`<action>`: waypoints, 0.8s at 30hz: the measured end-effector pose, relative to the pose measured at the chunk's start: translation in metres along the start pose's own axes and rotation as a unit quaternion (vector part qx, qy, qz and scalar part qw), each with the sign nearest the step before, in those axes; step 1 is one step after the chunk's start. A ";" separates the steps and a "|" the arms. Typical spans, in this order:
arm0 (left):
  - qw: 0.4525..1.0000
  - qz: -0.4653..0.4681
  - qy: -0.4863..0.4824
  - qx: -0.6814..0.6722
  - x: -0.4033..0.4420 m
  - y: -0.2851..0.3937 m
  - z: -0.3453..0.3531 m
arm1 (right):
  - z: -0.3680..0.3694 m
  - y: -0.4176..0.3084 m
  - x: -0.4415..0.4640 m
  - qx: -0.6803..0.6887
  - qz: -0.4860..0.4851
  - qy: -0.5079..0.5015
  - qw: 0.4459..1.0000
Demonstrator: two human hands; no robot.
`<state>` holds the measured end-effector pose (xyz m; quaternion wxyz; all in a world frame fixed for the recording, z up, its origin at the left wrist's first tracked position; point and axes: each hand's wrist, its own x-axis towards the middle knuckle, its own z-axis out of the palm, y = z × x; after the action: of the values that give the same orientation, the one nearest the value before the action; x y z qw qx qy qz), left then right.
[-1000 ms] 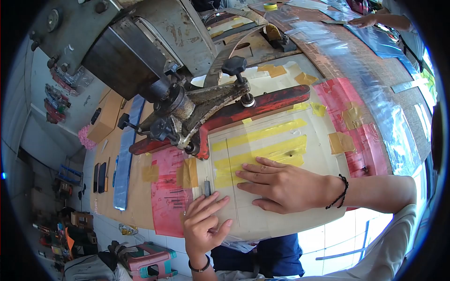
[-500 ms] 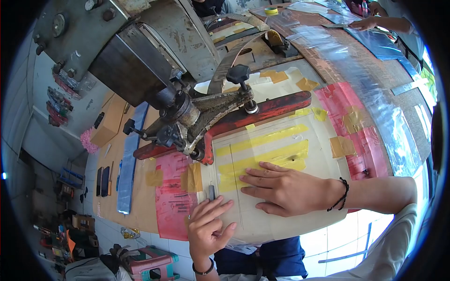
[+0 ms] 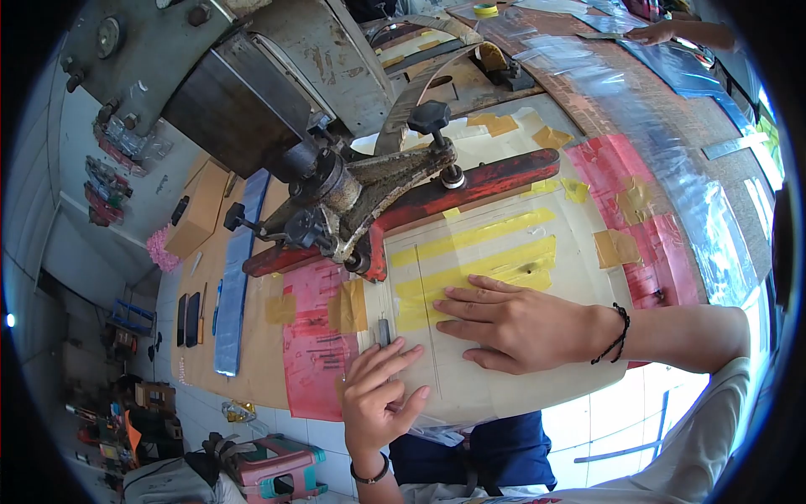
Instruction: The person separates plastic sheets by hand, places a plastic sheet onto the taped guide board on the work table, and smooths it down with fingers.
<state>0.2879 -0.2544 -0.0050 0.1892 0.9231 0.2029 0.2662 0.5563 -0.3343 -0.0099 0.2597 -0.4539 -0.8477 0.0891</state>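
My right hand (image 3: pixel 525 329) lies flat on the cream sheet (image 3: pixel 495 391), its fingertips reaching over the strips of yellow tape (image 3: pixel 411 307). A dark cord bracelet circles that wrist. At the sheet's lower left edge rests my left hand (image 3: pixel 378 399), fingers stretched forward and thumb apart, with nothing visible in it. Just beyond its fingertips is a small grey metal bar (image 3: pixel 384 331). Red plastic sheeting (image 3: pixel 315 357) is fixed along the sheet's left side with brown tape (image 3: pixel 348 307). Above the sheet sits the machine's red angled bar (image 3: pixel 495 172).
The machine head (image 3: pixel 327 189) with black knobs (image 3: pixel 428 118) overhangs the work. A long blue-grey strip (image 3: pixel 228 328) and a cardboard box (image 3: pixel 199 214) lie to the left. Another person's hand (image 3: pixel 653 34) is at the far right table. A pink stool (image 3: pixel 277 470) stands below.
The view has shifted slightly, moving the machine and sheet a little in the picture. Both hands keep about the same places on the sheet.
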 end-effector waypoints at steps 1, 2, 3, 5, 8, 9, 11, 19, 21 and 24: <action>1.000 0.000 0.000 0.001 0.000 0.000 0.000 | 0.000 0.000 0.000 0.002 0.000 0.000 1.000; 1.000 -0.001 0.000 0.002 0.000 0.000 0.000 | 0.000 0.000 0.000 0.005 0.000 0.000 1.000; 1.000 -0.001 -0.001 0.002 0.000 0.000 0.000 | 0.000 0.000 0.000 0.008 0.001 -0.001 1.000; 1.000 0.001 0.002 0.000 0.000 -0.001 0.001 | -0.001 0.001 0.000 0.005 0.001 0.002 1.000; 1.000 -0.001 0.004 -0.002 -0.001 -0.001 0.000 | -0.001 -0.001 0.000 0.004 0.001 0.002 1.000; 1.000 -0.001 0.005 -0.004 -0.001 0.000 0.001 | -0.003 -0.002 0.000 0.003 0.002 0.001 1.000; 1.000 0.000 0.011 -0.003 -0.001 -0.002 0.003 | -0.003 0.000 0.001 0.001 -0.002 0.001 1.000; 1.000 -0.003 0.006 0.004 -0.002 0.000 0.001 | 0.001 0.001 -0.001 0.003 -0.002 0.011 1.000; 1.000 -0.006 0.004 0.003 -0.002 0.001 0.001 | 0.001 0.001 0.000 0.003 -0.004 0.014 1.000; 1.000 -0.003 0.007 0.000 -0.002 -0.001 0.002 | 0.001 0.001 -0.001 0.008 -0.002 0.011 1.000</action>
<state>0.2872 -0.2552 -0.0072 0.1889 0.9205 0.2072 0.2721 0.5569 -0.3348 -0.0112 0.2729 -0.4513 -0.8448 0.0899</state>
